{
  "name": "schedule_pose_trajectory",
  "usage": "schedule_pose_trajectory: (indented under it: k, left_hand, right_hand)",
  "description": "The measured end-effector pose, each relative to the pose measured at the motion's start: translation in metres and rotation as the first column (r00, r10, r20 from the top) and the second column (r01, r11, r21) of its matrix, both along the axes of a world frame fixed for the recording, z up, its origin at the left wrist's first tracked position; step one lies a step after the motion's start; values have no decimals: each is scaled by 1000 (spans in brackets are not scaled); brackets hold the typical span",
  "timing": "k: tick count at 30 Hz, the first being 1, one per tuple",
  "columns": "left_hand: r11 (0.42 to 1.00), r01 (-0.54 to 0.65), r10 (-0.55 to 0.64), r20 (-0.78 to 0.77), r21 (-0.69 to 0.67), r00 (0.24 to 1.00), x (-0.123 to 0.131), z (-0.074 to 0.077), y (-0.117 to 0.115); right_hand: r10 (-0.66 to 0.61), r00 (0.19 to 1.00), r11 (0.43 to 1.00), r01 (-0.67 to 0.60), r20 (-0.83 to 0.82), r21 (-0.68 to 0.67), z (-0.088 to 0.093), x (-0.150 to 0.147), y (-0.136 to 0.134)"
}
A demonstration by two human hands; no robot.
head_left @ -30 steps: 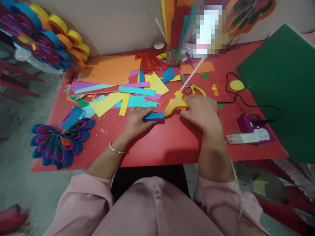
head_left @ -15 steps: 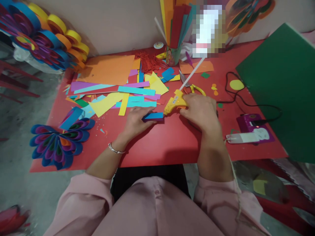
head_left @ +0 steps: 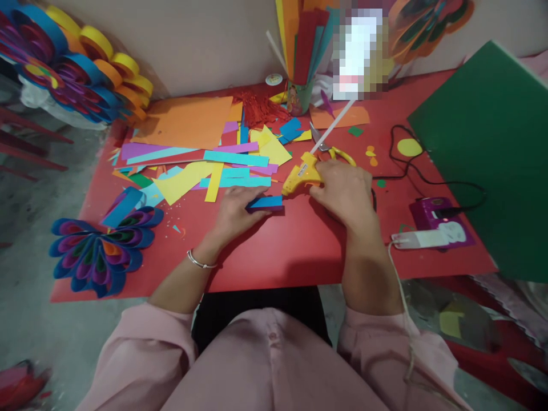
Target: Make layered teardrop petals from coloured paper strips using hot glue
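My right hand [head_left: 345,191] is closed around a yellow glue gun [head_left: 299,174] whose nozzle points left and down at a folded blue and purple paper strip [head_left: 266,203]. My left hand [head_left: 234,210] lies on the red table [head_left: 278,251] with its fingers pressed on that strip, holding it down. A white glue stick [head_left: 334,124] pokes out of the back of the gun. Yellow-handled scissors [head_left: 338,153] lie just behind my right hand.
Loose coloured paper strips and sheets [head_left: 205,154] cover the far left of the table. A blue paper flower [head_left: 96,251] sits at the near left. A cup of paper strips [head_left: 299,97] stands at the back. A green board [head_left: 488,148] and a purple power strip [head_left: 436,220] lie at right.
Hardly anything differs; both hands, the glue gun and the strip have shifted slightly up in view, mostly from a small camera movement.
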State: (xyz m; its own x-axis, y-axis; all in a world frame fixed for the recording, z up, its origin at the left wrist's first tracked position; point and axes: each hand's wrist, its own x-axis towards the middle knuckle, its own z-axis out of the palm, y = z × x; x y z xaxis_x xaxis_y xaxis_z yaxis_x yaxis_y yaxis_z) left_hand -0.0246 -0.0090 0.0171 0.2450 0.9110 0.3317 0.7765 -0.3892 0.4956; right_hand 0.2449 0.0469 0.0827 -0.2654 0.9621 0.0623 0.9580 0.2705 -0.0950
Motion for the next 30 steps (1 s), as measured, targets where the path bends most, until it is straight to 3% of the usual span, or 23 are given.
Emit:
schedule_pose_trajectory:
  k: [6, 30]
  left_hand:
    - [999, -12, 11, -29, -38, 1000, 0, 2, 0]
    - [999, -17, 16, -16, -42, 1000, -1, 3, 0]
  right_hand:
    - [-9, 999, 1000, 9, -52, -12, -3, 0, 1]
    - [-20, 1000, 998, 21, 13, -63, 7, 2, -4]
